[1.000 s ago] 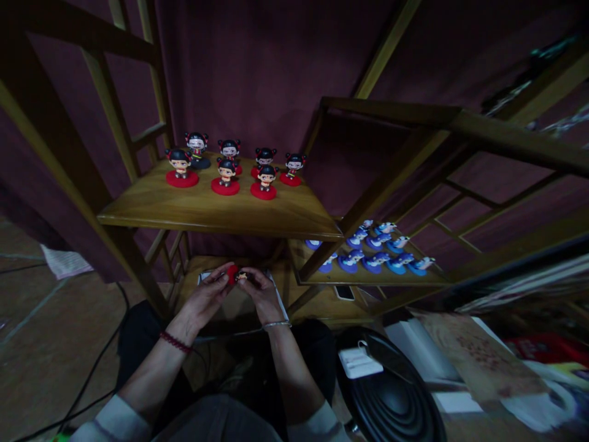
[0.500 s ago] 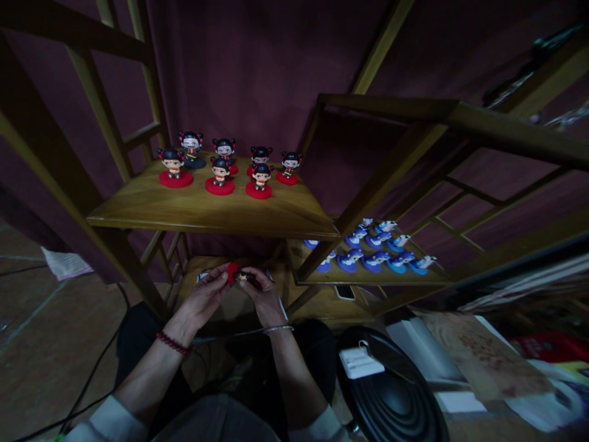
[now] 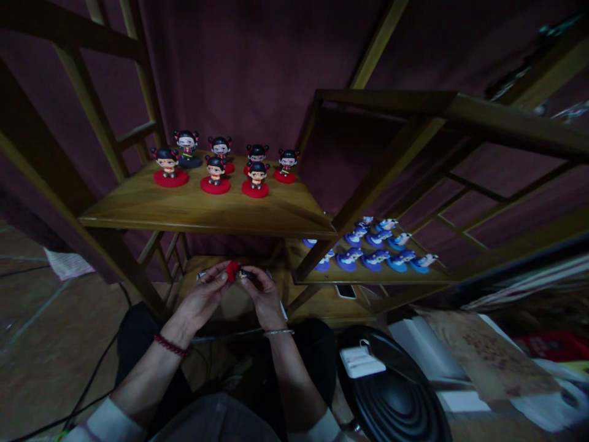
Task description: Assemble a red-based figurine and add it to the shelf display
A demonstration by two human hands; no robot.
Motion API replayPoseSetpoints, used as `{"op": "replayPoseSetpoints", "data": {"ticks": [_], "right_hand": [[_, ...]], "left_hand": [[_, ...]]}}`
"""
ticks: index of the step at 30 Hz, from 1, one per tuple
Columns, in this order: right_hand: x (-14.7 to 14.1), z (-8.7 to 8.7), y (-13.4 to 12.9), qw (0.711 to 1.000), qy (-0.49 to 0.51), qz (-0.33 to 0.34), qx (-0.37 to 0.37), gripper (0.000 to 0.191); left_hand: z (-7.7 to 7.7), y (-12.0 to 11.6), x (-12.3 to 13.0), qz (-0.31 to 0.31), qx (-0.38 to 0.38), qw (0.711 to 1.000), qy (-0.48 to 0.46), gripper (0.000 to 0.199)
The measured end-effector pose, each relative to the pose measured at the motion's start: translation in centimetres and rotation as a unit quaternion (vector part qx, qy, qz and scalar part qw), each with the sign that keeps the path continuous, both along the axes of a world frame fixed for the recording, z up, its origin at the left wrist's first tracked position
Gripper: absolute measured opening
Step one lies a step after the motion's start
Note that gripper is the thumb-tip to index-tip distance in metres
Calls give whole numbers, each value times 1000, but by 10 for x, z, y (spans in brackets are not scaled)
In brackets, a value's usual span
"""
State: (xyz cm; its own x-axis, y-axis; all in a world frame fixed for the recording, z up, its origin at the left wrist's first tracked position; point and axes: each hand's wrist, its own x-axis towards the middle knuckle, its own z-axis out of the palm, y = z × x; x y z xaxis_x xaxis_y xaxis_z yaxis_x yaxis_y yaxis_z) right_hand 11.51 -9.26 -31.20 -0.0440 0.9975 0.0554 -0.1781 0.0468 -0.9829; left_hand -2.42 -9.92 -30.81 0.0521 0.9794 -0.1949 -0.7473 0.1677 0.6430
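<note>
Between my hands, below the front edge of the upper shelf, is a small black-haired figurine (image 3: 243,275) lying sideways with a red round base (image 3: 232,271). My left hand (image 3: 208,293) pinches the red base. The fingers of my right hand (image 3: 264,294) are closed on the figurine's head end. Whether base and figure are fully joined I cannot tell. Above, on the wooden shelf (image 3: 207,212), stand several similar figurines, one of them a front figurine (image 3: 257,177) on a red disc; a back-left figurine (image 3: 186,144) has a dark base.
A lower shelf (image 3: 331,277) on the right carries several blue and purple figurines (image 3: 375,258). Under it lies a phone (image 3: 346,291). A black ridged stool (image 3: 400,393) with a white case (image 3: 362,362) stands at my right. Cables run across the floor at left.
My hands stay at nearly the same spot, still gripping the figurine and its base. The view has shifted slightly, so the upper shelf sits a little further left.
</note>
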Motion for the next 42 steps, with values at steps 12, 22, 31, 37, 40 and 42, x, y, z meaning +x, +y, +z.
{"op": "replayPoseSetpoints", "data": {"ticks": [12,22,31,37,40,42], "right_hand": [[2,0,-2,1000,-18,-8,21,23],[0,0,-1,999,-18,-31,6,23],[1,-4,-2,999,-27,-25,33,23],[1,-2,-3,998,-40,-23,44,21],[3,-2,-2,996,-68,-18,57,20],[4,-4,-2,994,-84,-18,66,21]], "left_hand": [[0,-1,3,1,10,1000,20,29],[3,-2,3,9,16,999,51,30],[1,-1,5,10,12,998,56,29],[3,-2,5,7,16,998,54,29],[5,-3,5,8,12,998,62,29],[5,-4,5,9,9,998,64,28]]}}
